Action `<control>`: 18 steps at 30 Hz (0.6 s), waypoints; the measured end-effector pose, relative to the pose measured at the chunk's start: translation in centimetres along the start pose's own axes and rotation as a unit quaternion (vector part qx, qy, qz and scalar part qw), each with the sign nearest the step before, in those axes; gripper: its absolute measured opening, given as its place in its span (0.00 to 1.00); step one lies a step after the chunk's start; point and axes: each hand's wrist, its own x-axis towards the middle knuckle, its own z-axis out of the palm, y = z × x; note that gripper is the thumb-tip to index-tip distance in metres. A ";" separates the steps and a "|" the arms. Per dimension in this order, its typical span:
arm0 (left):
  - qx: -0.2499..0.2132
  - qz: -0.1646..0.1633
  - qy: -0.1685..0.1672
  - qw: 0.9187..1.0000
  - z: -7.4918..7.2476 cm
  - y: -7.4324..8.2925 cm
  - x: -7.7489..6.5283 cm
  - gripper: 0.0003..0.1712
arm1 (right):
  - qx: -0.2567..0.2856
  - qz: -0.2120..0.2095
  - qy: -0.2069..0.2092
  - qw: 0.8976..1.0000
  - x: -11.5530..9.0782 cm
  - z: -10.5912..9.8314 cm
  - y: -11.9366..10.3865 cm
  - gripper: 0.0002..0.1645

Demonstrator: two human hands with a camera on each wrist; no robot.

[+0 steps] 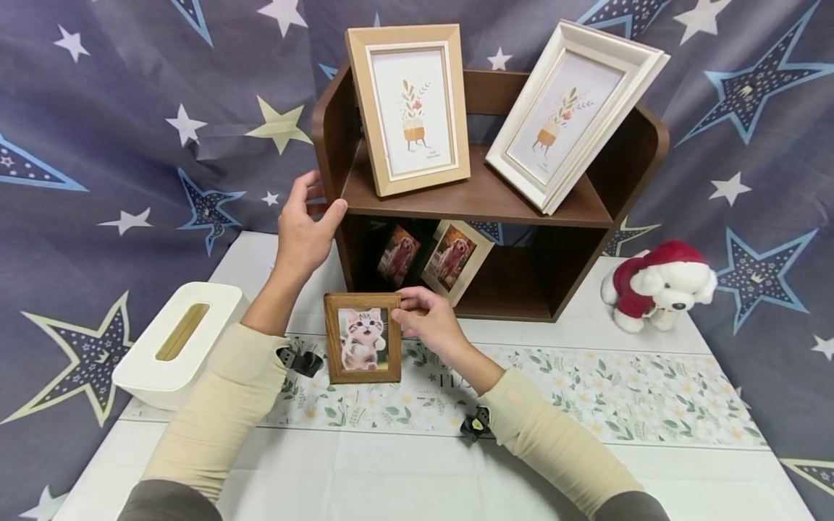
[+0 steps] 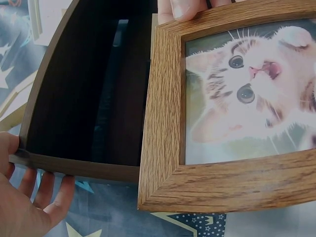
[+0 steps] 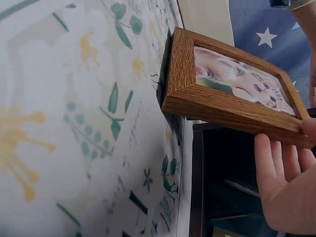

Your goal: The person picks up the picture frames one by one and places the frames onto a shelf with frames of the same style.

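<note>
My left hand grips the left side panel of a dark brown two-tier shelf, thumb at the front edge and fingers along the outer face. In front of the shelf, a small wooden photo frame with a kitten picture stands upright on the table. Its upper right edge is pinched by my right hand. In the left wrist view, the kitten frame covers part of the shelf. The right wrist view has my fingers against the frame's side.
A beige frame and a tilted silver-white frame stand on the upper tier. Two dog-picture frames, one dark and one cream, lean below. A white tissue box is left; a plush dog is right. A floral runner crosses the table.
</note>
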 end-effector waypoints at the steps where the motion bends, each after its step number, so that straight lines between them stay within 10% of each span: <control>1: 0.000 0.000 0.000 1.000 0.0 0.0 0.0 0.30 | -0.001 0.001 0.000 1.000 0.0 0.0 -0.1 0.22; 18: -0.002 0.001 -0.003 1.000 0.0 0.0 -0.1 0.30 | -0.013 0.011 -0.004 1.000 -0.1 0.0 -0.3 0.22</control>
